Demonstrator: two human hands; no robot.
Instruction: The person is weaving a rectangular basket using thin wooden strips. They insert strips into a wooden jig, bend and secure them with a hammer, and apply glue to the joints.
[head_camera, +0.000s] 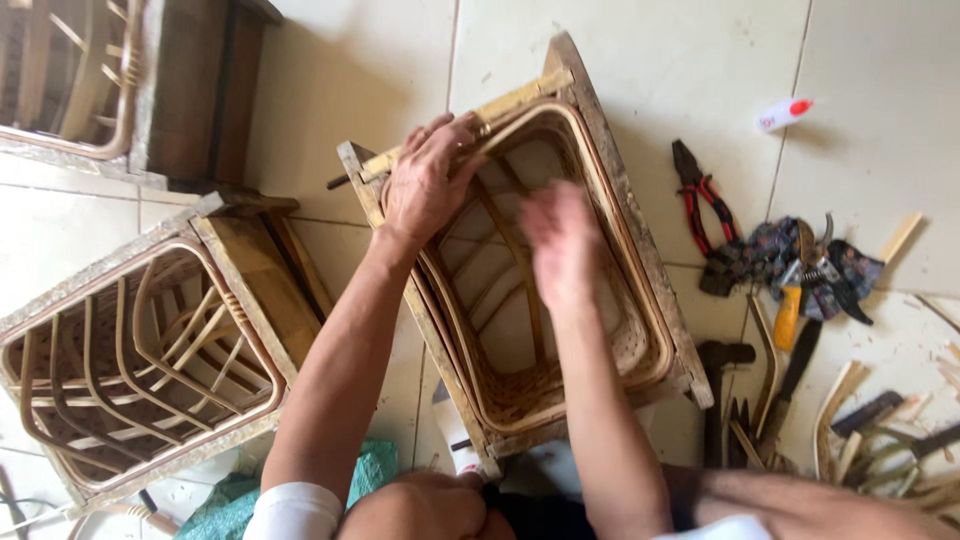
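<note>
A rectangular wooden frame (640, 235) with a rattan basket woven inside it stands on the tiled floor between my knees. My left hand (425, 180) grips the far left corner of the frame and the rattan rim. Blurred with motion, my right hand (562, 240) hovers over the basket's opening, fingers loosely together; nothing shows in it. Bent cane ribs and a woven bottom show inside the basket.
A second frame with a cane basket (140, 350) lies at the left, a third (70, 80) at the top left. To the right lie red-handled pliers (703, 200), a hammer (718, 395), cutters, a patterned cloth (775, 250), cane offcuts (880, 440) and a small white tube (785, 113).
</note>
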